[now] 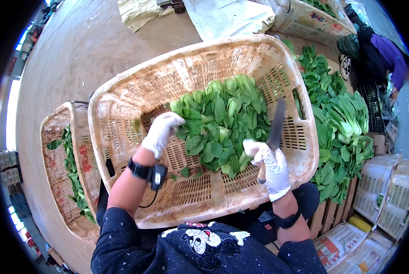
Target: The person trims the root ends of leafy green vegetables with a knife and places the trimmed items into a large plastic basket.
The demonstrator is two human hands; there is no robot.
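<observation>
A large, dirt-stained cream plastic crate (136, 86) stands in front of me, with a layer of green bok choy (227, 123) on its slotted bottom. My left hand (162, 133), in a white glove, is at the left edge of that layer. Its fingers are closed at a slightly blurred leafy bok choy (193, 121); the grip is partly hidden. Over the crate's right side, my white-gloved right hand (273, 168) is wrapped round a knife. The dark knife blade (277, 123) points up and away from me, and its handle end shows below the fist.
More bok choy (336, 123) is heaped to the right on slatted wood. At the left stands another crate (54, 182) with some leaves. A third crate (304, 23) is at the far right, near a person in purple (387, 59). White sheeting (227, 20) lies beyond my crate.
</observation>
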